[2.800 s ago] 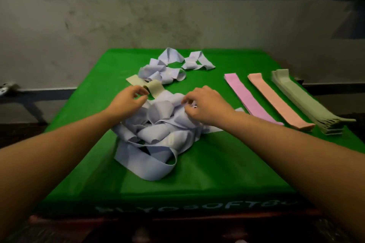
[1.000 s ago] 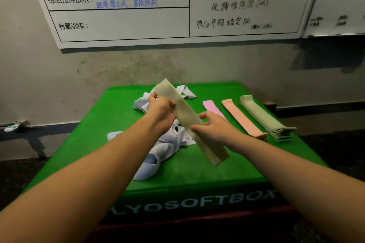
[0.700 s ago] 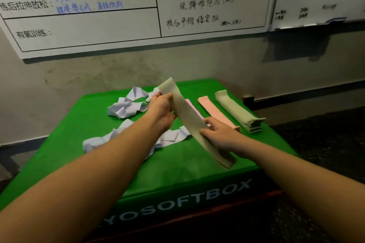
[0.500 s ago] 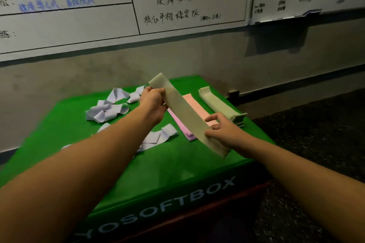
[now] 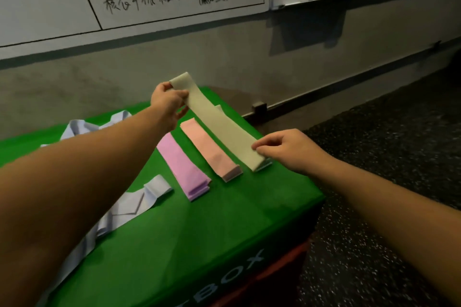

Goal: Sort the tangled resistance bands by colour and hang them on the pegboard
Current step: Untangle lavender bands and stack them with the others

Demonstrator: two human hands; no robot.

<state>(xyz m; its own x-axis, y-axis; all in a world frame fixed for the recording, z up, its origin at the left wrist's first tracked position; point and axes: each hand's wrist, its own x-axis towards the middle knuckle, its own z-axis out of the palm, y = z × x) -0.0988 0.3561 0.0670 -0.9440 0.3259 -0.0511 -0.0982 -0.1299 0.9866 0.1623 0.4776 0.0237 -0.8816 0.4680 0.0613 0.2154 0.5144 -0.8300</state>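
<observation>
The olive band (image 5: 219,123) looks like smooth, matt rubbery sheet, as do the peach band (image 5: 209,151) and the pink band (image 5: 182,166). The pale lilac bands (image 5: 129,203) look thin and soft, creased in folds. The green surface (image 5: 199,227) has a smooth, faintly shiny covering. The floor (image 5: 374,182) is dark, rough and speckled. The whiteboard (image 5: 162,2) is glossy.

dim indoor light, soft motion blur, wide-angle edge distortion.
</observation>
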